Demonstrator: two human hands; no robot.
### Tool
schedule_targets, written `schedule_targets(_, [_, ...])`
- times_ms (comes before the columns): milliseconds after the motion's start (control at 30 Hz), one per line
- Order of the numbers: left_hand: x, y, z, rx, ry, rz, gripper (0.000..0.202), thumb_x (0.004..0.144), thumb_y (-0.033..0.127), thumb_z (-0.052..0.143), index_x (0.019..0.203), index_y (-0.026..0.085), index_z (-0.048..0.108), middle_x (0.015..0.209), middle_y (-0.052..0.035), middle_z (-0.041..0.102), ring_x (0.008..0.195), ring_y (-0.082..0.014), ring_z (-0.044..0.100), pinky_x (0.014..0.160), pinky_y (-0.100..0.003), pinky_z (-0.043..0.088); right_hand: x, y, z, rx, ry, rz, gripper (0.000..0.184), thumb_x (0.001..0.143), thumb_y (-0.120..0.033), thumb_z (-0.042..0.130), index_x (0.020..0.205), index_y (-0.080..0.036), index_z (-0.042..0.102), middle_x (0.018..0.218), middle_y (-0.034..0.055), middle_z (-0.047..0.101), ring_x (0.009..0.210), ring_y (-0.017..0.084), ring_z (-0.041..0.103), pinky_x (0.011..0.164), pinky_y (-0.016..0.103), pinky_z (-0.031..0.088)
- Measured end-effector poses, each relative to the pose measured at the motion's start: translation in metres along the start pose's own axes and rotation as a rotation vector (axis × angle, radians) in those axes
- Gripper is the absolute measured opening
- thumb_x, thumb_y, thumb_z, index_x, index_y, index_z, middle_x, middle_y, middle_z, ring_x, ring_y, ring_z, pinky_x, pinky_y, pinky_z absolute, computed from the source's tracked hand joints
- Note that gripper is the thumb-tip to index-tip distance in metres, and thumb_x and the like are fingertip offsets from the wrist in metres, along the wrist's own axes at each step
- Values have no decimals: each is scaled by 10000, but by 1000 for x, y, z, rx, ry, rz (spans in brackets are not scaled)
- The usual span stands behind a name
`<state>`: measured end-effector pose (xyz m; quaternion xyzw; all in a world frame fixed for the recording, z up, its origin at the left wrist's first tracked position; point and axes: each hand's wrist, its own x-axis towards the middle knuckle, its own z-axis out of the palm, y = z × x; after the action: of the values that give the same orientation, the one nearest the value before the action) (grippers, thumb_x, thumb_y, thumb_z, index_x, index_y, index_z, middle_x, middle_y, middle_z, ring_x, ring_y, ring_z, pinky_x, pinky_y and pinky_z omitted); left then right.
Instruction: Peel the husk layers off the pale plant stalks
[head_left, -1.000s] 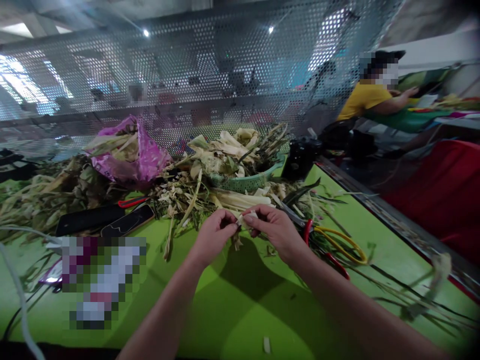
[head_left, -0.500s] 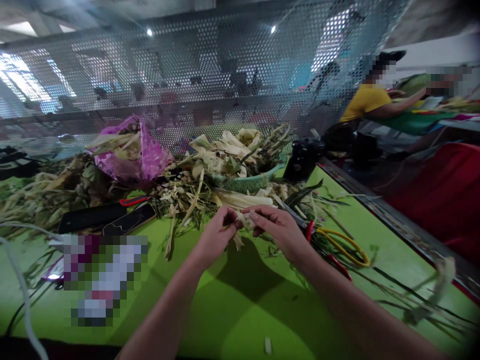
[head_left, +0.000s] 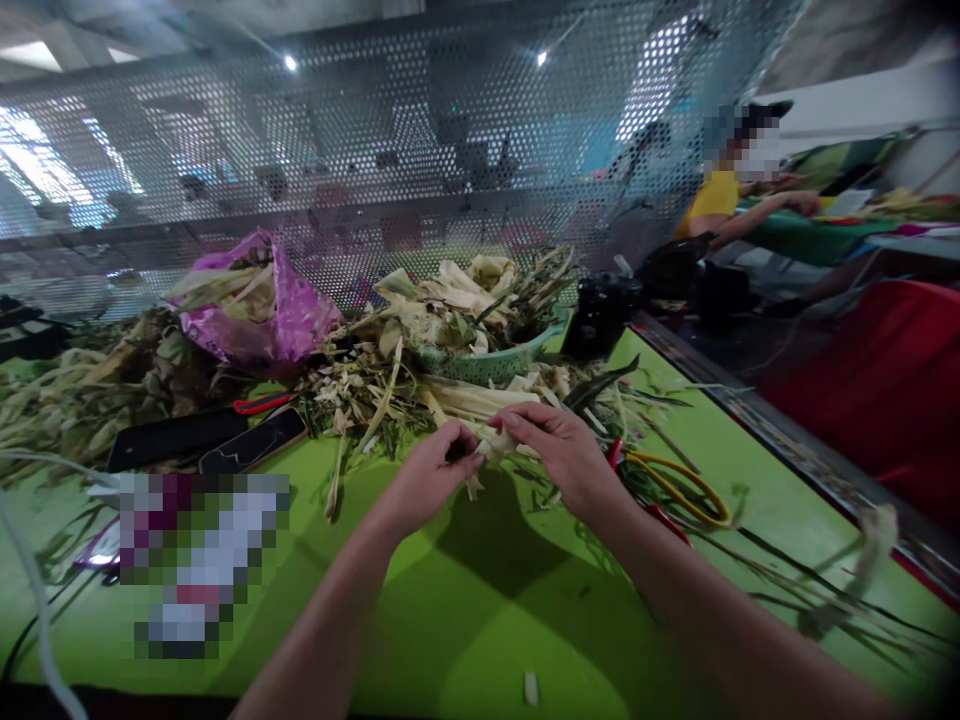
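My left hand (head_left: 429, 470) and my right hand (head_left: 559, 450) meet over the green table (head_left: 480, 620), fingers pinched together. Between them they hold a small pale piece of plant husk (head_left: 489, 445), with a strip dangling below it. Just behind the hands lie pale stalks (head_left: 480, 398) and a heap of dry leaves and trimmings. Red-and-yellow-handled shears (head_left: 675, 487) lie on the table right of my right hand.
A green basket (head_left: 487, 365) full of husks stands behind the hands, a pink plastic bag (head_left: 255, 300) to its left. Two dark phones (head_left: 210, 440) lie at left. A perforated metal screen closes the back. A black object (head_left: 600, 315) stands at right. Another person in yellow (head_left: 720, 200) works far right.
Both hands stayed together on the husk piece, shifting slightly and working it with the fingers. The person in yellow at the far right moved their arm.
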<state>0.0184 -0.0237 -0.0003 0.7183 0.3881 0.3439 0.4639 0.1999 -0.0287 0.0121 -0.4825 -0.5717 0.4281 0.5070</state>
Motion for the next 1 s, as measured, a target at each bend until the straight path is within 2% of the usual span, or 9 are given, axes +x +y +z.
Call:
schedule_targets(133, [0, 1, 4, -59, 20, -17, 88, 810, 223, 526, 797, 193, 443, 746, 22, 447, 699, -120, 409, 653, -237, 335, -2, 3, 3, -118, 36, -119, 223, 814, -388, 605, 847, -194, 712, 843, 32, 666, 814, 187, 582, 755, 293, 431])
schedule_targets(267, [1, 1, 7, -24, 117, 10, 76, 776, 168, 535, 760, 186, 462, 775, 6, 462, 748, -130, 431, 689, -247, 347, -5, 5, 6, -227, 28, -188, 232, 870, -391, 539, 843, -200, 669, 829, 35, 637, 791, 181, 565, 732, 290, 440])
schedule_targets(400, [2, -2, 8, -93, 132, -49, 71, 776, 199, 545, 765, 185, 476, 704, 29, 433, 671, -117, 401, 637, -245, 335, -5, 5, 9, -134, -48, -111, 246, 886, -420, 495, 835, -207, 607, 797, 29, 596, 692, 165, 541, 595, 268, 462])
schedule_targets(533, [4, -4, 9, -203, 151, -76, 99, 755, 223, 580, 751, 181, 490, 685, 30, 452, 646, -109, 413, 616, -239, 333, -3, 4, 10, 9, -83, -45, 235, 873, -415, 509, 807, -201, 576, 753, 13, 560, 670, 153, 542, 588, 262, 480])
schedule_targets(767, [5, 2, 10, -362, 143, -140, 66, 712, 178, 555, 764, 164, 517, 645, 35, 477, 594, -89, 415, 571, -216, 322, -3, 6, 9, -59, -77, -74, 253, 886, -410, 492, 802, -188, 582, 711, -3, 560, 653, 139, 532, 627, 265, 443])
schedule_targets(1000, [3, 4, 11, -373, 132, -165, 142, 727, 157, 523, 863, 156, 565, 668, 24, 482, 588, -85, 388, 560, -215, 299, -2, 7, 10, -102, -45, -73, 241, 886, -398, 498, 786, -192, 573, 710, 1, 555, 649, 146, 527, 627, 270, 439])
